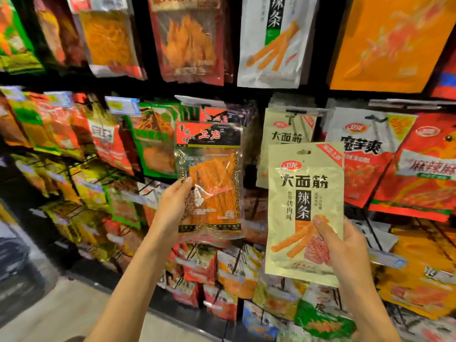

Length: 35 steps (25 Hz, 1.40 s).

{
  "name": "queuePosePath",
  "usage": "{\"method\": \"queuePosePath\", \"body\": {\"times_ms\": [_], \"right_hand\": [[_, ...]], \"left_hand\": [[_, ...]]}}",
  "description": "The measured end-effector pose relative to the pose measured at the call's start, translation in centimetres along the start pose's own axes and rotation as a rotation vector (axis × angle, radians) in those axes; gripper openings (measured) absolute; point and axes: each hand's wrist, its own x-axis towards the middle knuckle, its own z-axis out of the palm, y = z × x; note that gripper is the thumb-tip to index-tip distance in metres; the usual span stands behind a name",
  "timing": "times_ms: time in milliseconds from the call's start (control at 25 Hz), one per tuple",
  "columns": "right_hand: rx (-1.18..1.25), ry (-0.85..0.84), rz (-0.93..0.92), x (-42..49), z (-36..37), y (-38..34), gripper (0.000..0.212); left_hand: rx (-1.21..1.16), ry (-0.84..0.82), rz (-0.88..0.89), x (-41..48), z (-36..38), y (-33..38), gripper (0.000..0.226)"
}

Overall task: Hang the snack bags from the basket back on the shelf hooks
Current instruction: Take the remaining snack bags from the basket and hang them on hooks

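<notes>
Right hand (pixel 345 243) pinching beige bag (pixel 306 193); left hand (pixel 172 201) pinching clear red-topped bag (pixel 212 174), both seemingly before hanging bags (pixel 365 149).

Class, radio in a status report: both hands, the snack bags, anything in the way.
Left hand holds clear red-orange bag. Right hand holds pale green bag, matching stack hanging behind it. Neither hung yet. Nothing in the way.

Both bare forearms rise from the bottom edge, the left from 7 o'clock, the right from 5 o'clock. The left hand (pixel 172 201) pinches a clear orange bag (pixel 209 178) at its 8 o'clock edge, thumb in front. The right hand (pixel 345 243) grips a pale green bag (pixel 304 208) at its 4 o'clock side, thumb across the front.
</notes>
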Motion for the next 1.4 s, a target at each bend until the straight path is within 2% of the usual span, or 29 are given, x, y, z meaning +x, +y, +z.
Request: {"method": "queuePosePath", "body": {"times_ms": [160,320,480,560,680,800,920,1040,1200,1280,1400], "right_hand": [[-0.061,0.058,-0.008,0.9,3.2,-0.4,0.020],[-0.062,0.123,-0.027,1.3,5.6,-0.6,0.032],[-0.057,0.187,-0.048,1.3,6.8,-0.5,0.035],[-0.049,0.211,-0.052,1.4,7.0,-0.4,0.034],[-0.047,0.206,-0.052,1.5,6.9,-0.4,0.038],[-0.050,0.211,-0.073,1.8,6.7,-0.6,0.038],[-0.055,0.215,-0.102,2.2,6.6,-0.6,0.041],[-0.045,0.219,-0.098,2.7,6.5,-0.5,0.032],[-0.039,0.213,-0.096,3.2,6.5,-0.5,0.025],[-0.038,0.211,-0.105,3.7,6.5,-0.3,0.028],[-0.043,0.209,-0.107,4.4,6.5,0.0,0.038]], "left_hand": [[-0.020,-0.052,0.014,5.4,-1.1,0.7,0.049],[-0.062,-0.118,0.007,8.3,-1.8,0.4,0.063],[-0.040,-0.206,0.006,9.7,-1.6,0.1,0.044],[-0.028,-0.237,0.007,9.8,-1.6,0.1,0.043],[-0.084,-0.228,-0.019,9.9,-1.7,0.0,0.032],[-0.118,-0.271,-0.012,10.3,-1.5,-0.3,0.043],[-0.113,-0.280,-0.015,11.2,-1.6,-0.9,0.042],[-0.095,-0.306,0.012,11.7,-1.4,-1.2,0.053],[-0.089,-0.276,0.007,12.5,-0.9,-1.0,0.039],[-0.056,-0.284,-0.001,13.2,-0.7,-1.0,0.028],[-0.049,-0.310,0.034,13.5,-0.2,-0.3,0.023]]}}
